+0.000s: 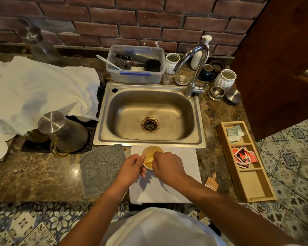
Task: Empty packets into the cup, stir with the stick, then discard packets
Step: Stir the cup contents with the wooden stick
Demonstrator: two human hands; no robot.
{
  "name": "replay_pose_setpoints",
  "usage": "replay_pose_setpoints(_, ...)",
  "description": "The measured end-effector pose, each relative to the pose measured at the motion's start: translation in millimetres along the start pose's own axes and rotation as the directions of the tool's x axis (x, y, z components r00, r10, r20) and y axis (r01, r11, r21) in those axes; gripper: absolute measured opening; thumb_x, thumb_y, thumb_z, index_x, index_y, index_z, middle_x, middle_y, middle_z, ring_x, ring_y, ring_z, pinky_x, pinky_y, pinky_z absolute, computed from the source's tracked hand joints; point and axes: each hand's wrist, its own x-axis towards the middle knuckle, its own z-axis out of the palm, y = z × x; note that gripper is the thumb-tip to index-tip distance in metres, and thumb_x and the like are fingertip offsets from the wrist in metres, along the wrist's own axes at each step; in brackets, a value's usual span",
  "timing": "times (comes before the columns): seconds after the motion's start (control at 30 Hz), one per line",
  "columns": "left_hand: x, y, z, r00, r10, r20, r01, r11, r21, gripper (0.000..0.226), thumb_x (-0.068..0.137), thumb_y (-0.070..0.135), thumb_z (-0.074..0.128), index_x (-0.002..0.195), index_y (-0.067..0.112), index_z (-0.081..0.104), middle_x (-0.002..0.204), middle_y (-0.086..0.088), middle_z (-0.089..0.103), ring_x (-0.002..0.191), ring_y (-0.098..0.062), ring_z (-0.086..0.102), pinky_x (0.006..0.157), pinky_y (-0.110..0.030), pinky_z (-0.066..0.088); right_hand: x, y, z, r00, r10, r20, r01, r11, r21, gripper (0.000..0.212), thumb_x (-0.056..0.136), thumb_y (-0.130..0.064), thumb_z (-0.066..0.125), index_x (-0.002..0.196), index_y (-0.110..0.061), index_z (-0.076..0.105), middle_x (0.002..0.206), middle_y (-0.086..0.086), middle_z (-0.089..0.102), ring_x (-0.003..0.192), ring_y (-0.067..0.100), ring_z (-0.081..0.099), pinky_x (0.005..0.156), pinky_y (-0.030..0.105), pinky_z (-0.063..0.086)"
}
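Observation:
A white cup (150,153) with a pale yellow inside stands on a white napkin (181,183) at the counter's front edge, just below the sink. My left hand (132,167) grips the cup's left side. My right hand (165,166) is over the cup's right rim, fingers pinched on a thin stick (149,163) that reaches into the cup. A brown torn packet (212,181) lies on the counter to the right of the napkin. More packets, red (244,157) and pale (233,133), sit in a wooden tray (252,185) at the right.
A steel sink (149,114) with a tap (194,68) lies behind the cup. A grey cloth (101,167) lies left of the napkin, a steel-lidded jug (62,134) further left. White cloth (43,91), plastic tub (135,64) and jars (224,79) crowd the back.

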Motion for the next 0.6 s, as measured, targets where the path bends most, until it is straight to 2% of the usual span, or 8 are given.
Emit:
replay_pose_setpoints(0.2, 0, -2, 0, 1.0, 0.007, -0.013, -0.007, 1.0, 0.012, 0.038, 0.105, 0.031, 0.054, 0.081, 0.002, 0.058, 0.057, -0.003, 0.068, 0.05, -0.018, 0.062, 0.049, -0.027, 0.046, -2, 16, -4, 0.999, 0.045, 0.01, -0.045, 0.999, 0.016, 0.03, 0.102, -0.039, 0.052, 0.116, -0.019, 0.07, 0.104, 0.006, 0.075, 0.091, 0.027, 0.069, 0.07, 0.027, 0.038)
replay_pose_setpoints(0.3, 1, -2, 1, 1.0, 0.009, -0.015, -0.009, 1.0, 0.014, 0.038, 0.105, 0.032, 0.054, 0.079, 0.005, 0.058, 0.058, -0.003, 0.068, 0.05, -0.019, 0.062, 0.048, -0.027, 0.045, 0, 20, -6, 0.998, 0.051, 0.039, -0.052, 0.998, 0.03, 0.034, 0.101, -0.041, 0.049, 0.11, -0.018, 0.073, 0.098, 0.006, 0.075, 0.083, 0.025, 0.068, 0.069, 0.027, 0.043)
replay_pose_setpoints(0.4, 0, -2, 2, 1.0, 0.007, -0.015, -0.007, 1.0, 0.007, 0.038, 0.105, 0.033, 0.054, 0.079, 0.004, 0.057, 0.058, -0.003, 0.067, 0.049, -0.018, 0.062, 0.047, -0.027, 0.044, 4, 18, -10, 0.997, 0.063, 0.052, -0.066, 0.996, 0.067, 0.032, 0.095, -0.041, 0.052, 0.099, -0.017, 0.072, 0.086, 0.005, 0.072, 0.071, 0.021, 0.059, 0.063, 0.027, 0.039)
replay_pose_setpoints(0.5, 0, -2, 1, 1.0, -0.003, -0.017, 0.003, 1.0, 0.001, 0.038, 0.105, 0.032, 0.053, 0.081, 0.003, 0.057, 0.058, -0.003, 0.067, 0.048, -0.018, 0.061, 0.048, -0.027, 0.044, 7, 15, -11, 0.992, 0.064, 0.111, -0.07, 0.996, 0.055, 0.033, 0.091, -0.044, 0.055, 0.094, -0.017, 0.072, 0.077, 0.002, 0.064, 0.07, 0.022, 0.06, 0.063, 0.029, 0.048)
replay_pose_setpoints(0.6, -1, -1, 1, 1.0, -0.002, -0.017, 0.002, 1.0, -0.006, 0.037, 0.105, 0.03, 0.053, 0.082, 0.001, 0.057, 0.059, -0.005, 0.067, 0.049, -0.02, 0.06, 0.048, -0.028, 0.043, 7, 16, -12, 0.99, 0.084, 0.11, -0.085, 0.996, 0.011, 0.032, 0.09, -0.044, 0.056, 0.095, -0.017, 0.073, 0.075, 0.001, 0.061, 0.067, 0.021, 0.056, 0.06, 0.027, 0.039)
